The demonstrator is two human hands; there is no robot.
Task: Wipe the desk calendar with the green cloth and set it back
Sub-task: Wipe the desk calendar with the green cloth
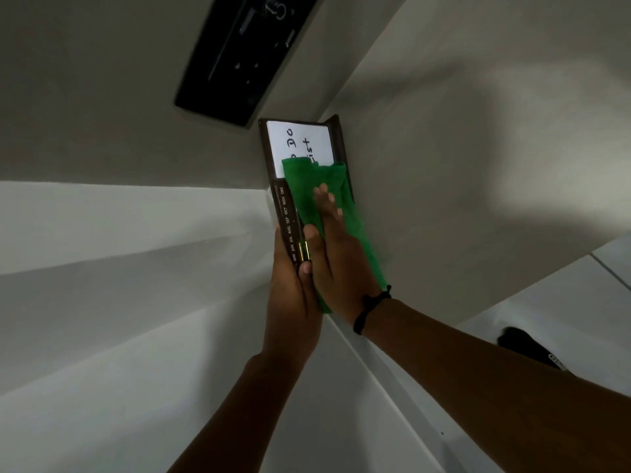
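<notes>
A: Pale walls and white surfaces fill most of the frame, dim light. Black panel (pixel 246 52) upper left of center. What's in the middle?

B: Desk calendar (pixel 273 155), dark brown frame, held up in the air at frame center, not resting on any surface. White card (pixel 290 141) in its upper part with handwriting, "Do" readable. Month strip (pixel 288 227) along its left edge, MAY through DEC visible.

A: Hands?

B: Left hand (pixel 290 295) wraps the calendar's lower end, thumb across the front, gripping it. Right hand (pixel 333 247) lies flat, fingers extended, pressing the green cloth (pixel 307 179) against the calendar's face. Cloth covers the card's lower part and trails down under the palm toward the wrist.

A: Anything on the wrist?

B: Black band (pixel 370 308) on the right wrist. Dark object (pixel 522 343) at right edge, lower half, can't tell what.
</notes>
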